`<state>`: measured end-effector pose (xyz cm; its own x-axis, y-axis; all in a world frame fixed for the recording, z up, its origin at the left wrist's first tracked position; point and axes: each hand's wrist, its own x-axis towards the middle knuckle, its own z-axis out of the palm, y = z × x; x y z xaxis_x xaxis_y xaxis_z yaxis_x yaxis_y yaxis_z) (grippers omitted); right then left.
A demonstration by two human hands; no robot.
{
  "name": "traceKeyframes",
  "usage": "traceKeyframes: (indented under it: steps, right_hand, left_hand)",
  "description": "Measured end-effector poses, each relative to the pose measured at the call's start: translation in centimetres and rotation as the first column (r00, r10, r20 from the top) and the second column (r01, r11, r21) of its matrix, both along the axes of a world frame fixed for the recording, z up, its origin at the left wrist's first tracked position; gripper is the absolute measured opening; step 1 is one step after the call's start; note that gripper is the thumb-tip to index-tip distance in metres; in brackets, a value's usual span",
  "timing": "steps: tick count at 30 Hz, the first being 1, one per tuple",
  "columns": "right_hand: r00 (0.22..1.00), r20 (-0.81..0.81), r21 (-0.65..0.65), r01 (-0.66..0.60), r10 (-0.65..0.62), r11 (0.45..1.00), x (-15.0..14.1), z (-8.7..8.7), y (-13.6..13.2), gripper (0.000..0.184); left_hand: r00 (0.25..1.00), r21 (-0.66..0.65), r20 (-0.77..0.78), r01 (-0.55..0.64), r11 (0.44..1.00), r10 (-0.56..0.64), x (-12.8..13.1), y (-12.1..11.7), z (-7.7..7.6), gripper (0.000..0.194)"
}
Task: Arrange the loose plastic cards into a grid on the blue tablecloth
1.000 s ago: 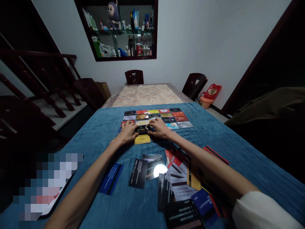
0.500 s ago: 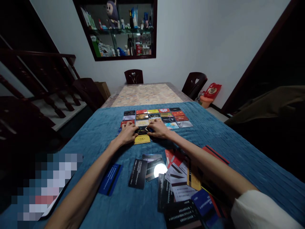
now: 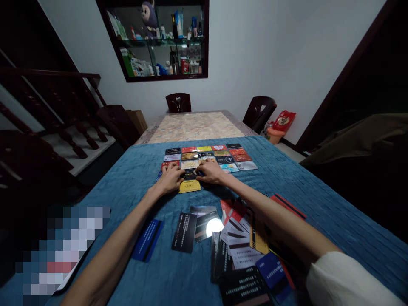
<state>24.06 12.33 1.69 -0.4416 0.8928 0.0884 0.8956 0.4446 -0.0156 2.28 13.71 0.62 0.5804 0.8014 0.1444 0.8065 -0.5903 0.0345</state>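
A black card [image 3: 190, 174] with gold lettering lies flat on the blue cloth, in the nearest rows of a grid of colourful cards [image 3: 205, 155]. My left hand [image 3: 171, 176] is closed at its left end, fingers bent and pressed down. At the right end, my right hand [image 3: 210, 171] pinches the same card, its fingers covering neighbouring cards. Just below sits a yellow card [image 3: 189, 186]. A blue card shows partly beside my left hand, largely hidden by it.
Nearer me, several overlapping cards [image 3: 244, 242] lie face down under my right forearm. A black card [image 3: 185, 232] and a blue card [image 3: 148, 240] lie left of them. A pixelated object [image 3: 70, 250] rests at the left edge. Chairs [image 3: 259, 114] stand around the table [image 3: 194, 125].
Almost nothing differs. Both hands stay at the black card's ends, and the view has shifted very slightly.
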Motion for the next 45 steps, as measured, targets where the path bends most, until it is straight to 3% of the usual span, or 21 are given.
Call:
traceKeyframes:
  steps: [16, 25, 37, 45]
  right_hand:
    - [0.999, 0.04, 0.001, -0.014, 0.014, 1.0, -0.2, 0.3, 0.0, 0.032]
    - [0.998, 0.055, 0.022, -0.031, 0.03, 0.999, -0.3, 0.5, -0.4, 0.032]
    - [0.999, 0.031, 0.045, -0.035, 0.034, 0.998, -0.1, 0.7, -1.2, 0.033]
    - [0.98, -0.101, 0.092, -0.159, 0.169, 0.983, 0.5, 0.2, -3.7, 0.027]
  left_hand:
    - [0.999, -0.02, -0.037, -0.006, 1.0, 0.005, 0.3, 0.0, 0.1, 0.033]
    - [1.0, 0.019, 0.016, 0.007, 1.0, -0.007, 0.3, -0.2, -0.2, 0.031]
    - [1.0, 0.034, -0.024, 0.004, 0.999, -0.003, 0.4, -0.8, 0.6, 0.03]
    - [0.999, 0.094, 0.039, 0.023, 0.995, -0.027, 0.7, -2.1, 1.8, 0.024]
